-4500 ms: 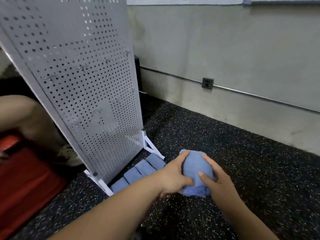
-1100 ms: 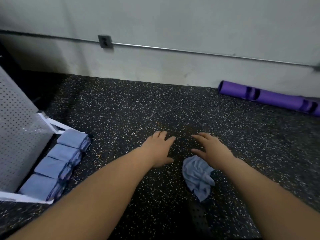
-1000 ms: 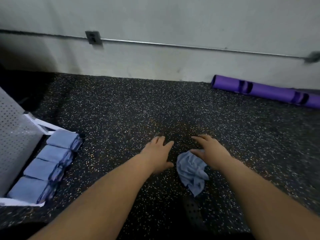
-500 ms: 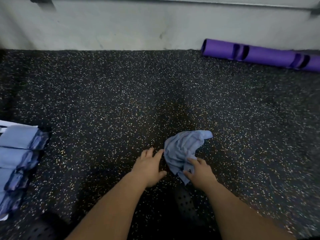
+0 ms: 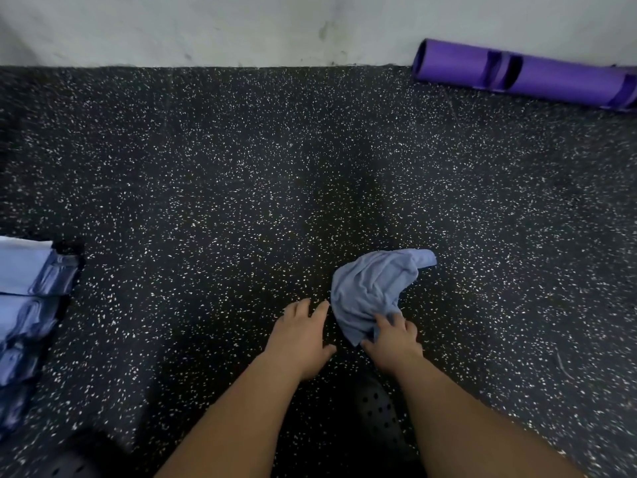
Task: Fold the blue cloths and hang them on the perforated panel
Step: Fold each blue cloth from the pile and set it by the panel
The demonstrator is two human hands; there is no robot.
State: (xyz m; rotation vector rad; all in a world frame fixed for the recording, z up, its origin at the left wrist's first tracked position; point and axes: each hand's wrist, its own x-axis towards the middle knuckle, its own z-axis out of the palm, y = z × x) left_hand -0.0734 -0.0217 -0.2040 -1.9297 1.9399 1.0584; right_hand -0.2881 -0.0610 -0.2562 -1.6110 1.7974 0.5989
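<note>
Cloth (image 5: 374,288) — blue and crumpled — lies on the speckled floor (image 5: 213,188), just ahead of both hands. The right hand (image 5: 393,339) pinches its near corner; the left hand (image 5: 300,336) rests flat just beside it, fingers spread. Folded cloths (image 5: 24,298) sit well apart at the left edge.

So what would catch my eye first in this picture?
Probably the crumpled blue cloth on the speckled black floor at centre, its near corner gripped by the right hand, with the left hand spread beside it. Next, the purple roll along the wall, top right, and folded blue cloths at the left edge.
</note>
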